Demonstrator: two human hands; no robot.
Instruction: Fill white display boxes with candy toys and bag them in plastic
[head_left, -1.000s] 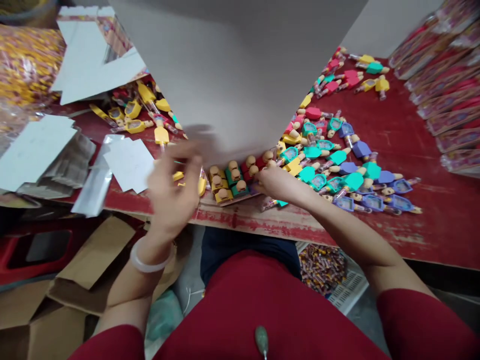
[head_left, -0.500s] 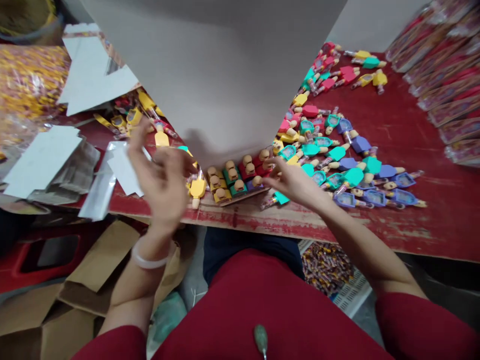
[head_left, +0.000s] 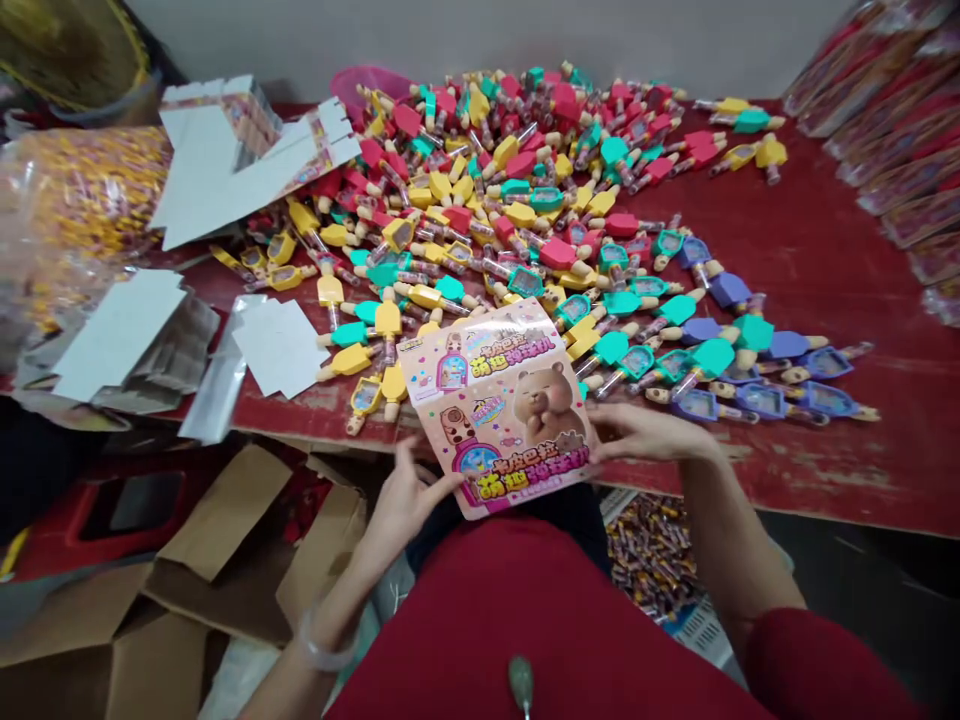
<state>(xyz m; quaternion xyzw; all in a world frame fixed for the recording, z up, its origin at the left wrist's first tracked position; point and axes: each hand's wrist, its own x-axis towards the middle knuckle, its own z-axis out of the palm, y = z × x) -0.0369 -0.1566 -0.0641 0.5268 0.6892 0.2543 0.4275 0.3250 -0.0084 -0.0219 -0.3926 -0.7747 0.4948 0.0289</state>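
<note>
A printed display box (head_left: 499, 400) with a bear picture and large lettering lies tilted toward me at the table's front edge. My left hand (head_left: 409, 495) pinches its lower left corner, thumb on the printed face. At the right edge, my right hand (head_left: 649, 435) grips the box with its fingers partly behind it. Beyond the box spreads a large heap of small toys (head_left: 517, 215) in yellow, green, red and purple, each with a tan head and a clear tube. Whatever sits inside or under the box is hidden.
White die-cut cards (head_left: 124, 335) are stacked at the left of the red table (head_left: 847, 440), near a bag of yellow pieces (head_left: 101, 190). Packed bags (head_left: 892, 150) line the right. Cardboard boxes (head_left: 225, 510) and a crate of small pieces (head_left: 652, 550) are below.
The large pale panel has swung down, showing its printed side and uncovering the toy heap. The filled rows of toys are now out of sight. Both hands have come onto the box's sides.
</note>
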